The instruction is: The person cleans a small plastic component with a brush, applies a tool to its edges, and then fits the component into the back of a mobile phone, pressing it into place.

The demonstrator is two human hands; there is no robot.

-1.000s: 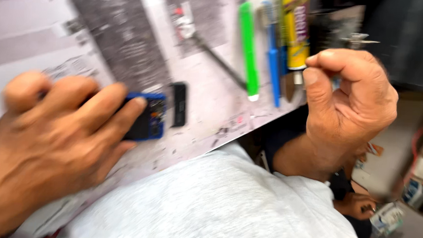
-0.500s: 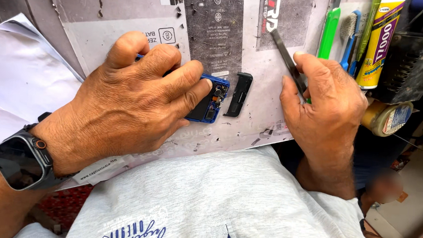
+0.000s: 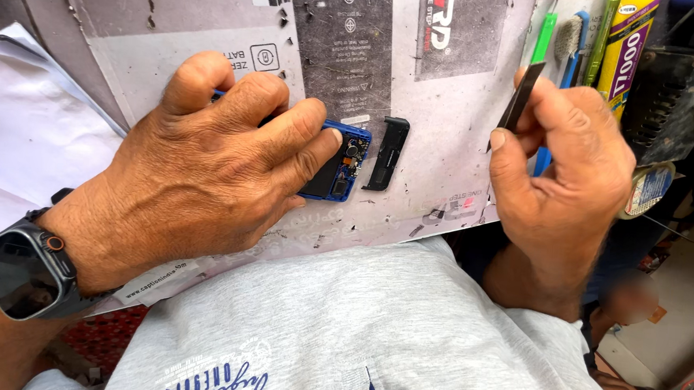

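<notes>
My left hand (image 3: 206, 164) lies flat over an opened blue phone (image 3: 342, 165) on a grey work mat (image 3: 438, 121), pressing it down; only the phone's right end with bare circuitry shows. A small black plastic cover piece (image 3: 386, 153) lies on the mat just right of the phone. My right hand (image 3: 558, 170) hovers to the right, pinching black tweezers (image 3: 520, 96) that point up and away from the phone. A dark smartwatch (image 3: 18, 273) sits on my left wrist.
A green tool (image 3: 542, 37), a blue-handled brush (image 3: 562, 48) and a yellow glue tube (image 3: 629, 45) lie at the mat's far right. A white sheet (image 3: 25, 138) lies at the left. My grey shirt (image 3: 356, 330) fills the foreground. Cluttered parts sit beyond the right edge.
The view has steadied and come closer. My left hand stays on the phone. My right hand has lifted the tweezers off the mat and turned them upward, away from the black cover piece.
</notes>
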